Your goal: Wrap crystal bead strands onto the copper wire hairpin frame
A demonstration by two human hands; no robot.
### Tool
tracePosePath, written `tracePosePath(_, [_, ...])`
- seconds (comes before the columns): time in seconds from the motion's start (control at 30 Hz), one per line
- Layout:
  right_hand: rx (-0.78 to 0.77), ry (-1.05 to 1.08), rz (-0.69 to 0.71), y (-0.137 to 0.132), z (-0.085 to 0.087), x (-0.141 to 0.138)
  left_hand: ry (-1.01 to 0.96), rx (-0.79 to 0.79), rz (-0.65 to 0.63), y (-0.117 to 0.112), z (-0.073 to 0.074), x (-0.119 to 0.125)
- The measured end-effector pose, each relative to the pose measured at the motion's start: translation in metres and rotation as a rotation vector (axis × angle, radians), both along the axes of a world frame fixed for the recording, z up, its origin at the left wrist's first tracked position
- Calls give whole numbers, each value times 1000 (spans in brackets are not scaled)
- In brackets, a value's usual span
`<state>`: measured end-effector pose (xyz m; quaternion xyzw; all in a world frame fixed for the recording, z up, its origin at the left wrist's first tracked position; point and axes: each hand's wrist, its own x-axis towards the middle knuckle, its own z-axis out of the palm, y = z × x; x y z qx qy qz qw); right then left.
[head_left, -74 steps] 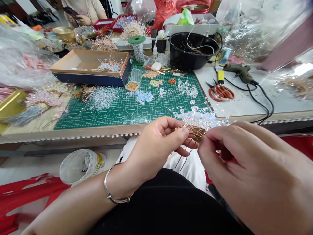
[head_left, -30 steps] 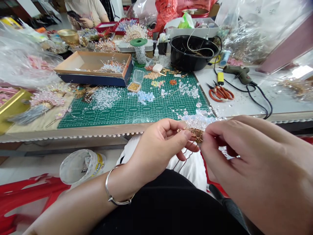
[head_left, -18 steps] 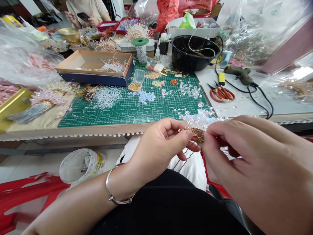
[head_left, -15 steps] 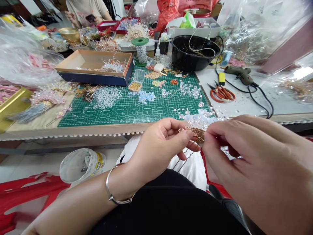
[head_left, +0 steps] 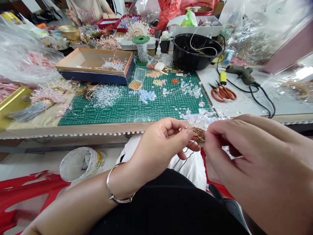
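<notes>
Over my lap, my left hand (head_left: 162, 148) holds a beaded hairpin (head_left: 198, 132) between thumb and fingers. Clear beads and pale blue petals crowd its far side, while its near side shows gold-coloured wire. Two wavy prongs hang below my left fingers. My right hand (head_left: 254, 156) pinches at the hairpin's right end, thumb against forefinger. Whether a loose wire is also between those fingertips is hidden. Just beyond the hands lies a green cutting mat (head_left: 117, 114) with clear beads (head_left: 106, 96) and blue petals (head_left: 146, 95) scattered on it.
A cardboard box (head_left: 95, 65), a green spool (head_left: 141, 49) and a black basin (head_left: 195, 52) stand farther back. Orange-handled pliers (head_left: 223, 93) and a corded glue gun (head_left: 241, 74) lie right. A white bucket (head_left: 81, 164) sits below the table edge. Another person (head_left: 90, 11) is across the table.
My hands keep almost the same hold on the hairpin. The view has shifted slightly. Across the table, the dark object before the other person's shirt is no longer visible.
</notes>
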<state>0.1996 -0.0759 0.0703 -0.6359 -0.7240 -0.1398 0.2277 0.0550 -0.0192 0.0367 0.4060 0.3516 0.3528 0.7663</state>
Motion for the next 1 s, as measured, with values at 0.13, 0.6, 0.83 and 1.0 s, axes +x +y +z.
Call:
tracePosePath(0.13, [-33,-70,-9,0,-1,1,-21,-6,9,0,-1,1])
tracePosePath(0.6, [-41,-101,-12,0,0,3,23,15,15,-1,-2,0])
tracePosePath(0.83, [-16,-127,35,1,0,1,34,25,0,-1,-3,0])
tracePosePath(1.0, [-42,-121,21,0,0,3,28,23,5,-1,-2,0])
